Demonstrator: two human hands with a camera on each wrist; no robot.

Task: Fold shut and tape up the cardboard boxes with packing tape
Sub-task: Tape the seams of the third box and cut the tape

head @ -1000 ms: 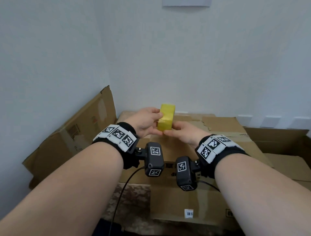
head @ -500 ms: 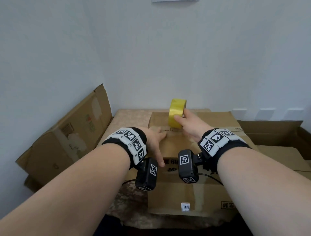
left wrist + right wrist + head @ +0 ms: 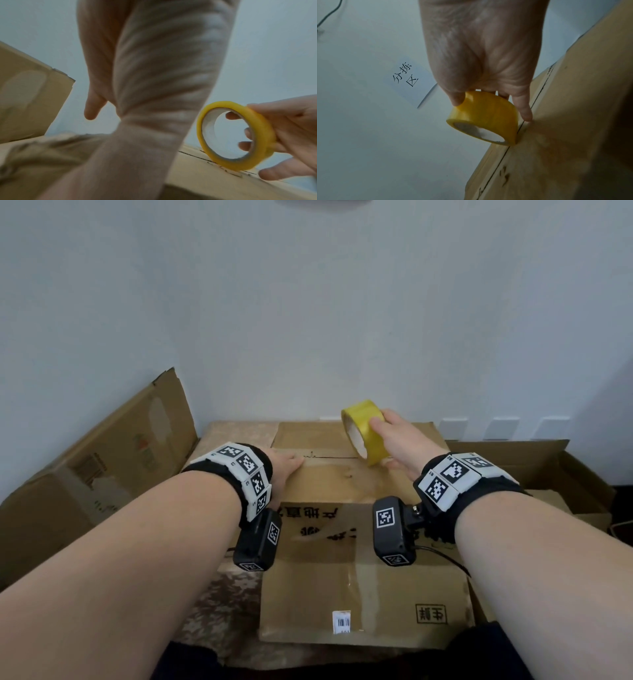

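Head view: left hand laid flat on closed cardboard box, fingers straight; yellow tape roll gripped by right hand, set on seam.
Left wrist view: roll seen upright on box.
Right wrist view: roll edge touching seam.

We are reading "分拣区" on a white paper sign on the wall, left of centre in the right wrist view. Characters printed on the cardboard box, a barcode sticker and square wrist-band markers are staying illegible.
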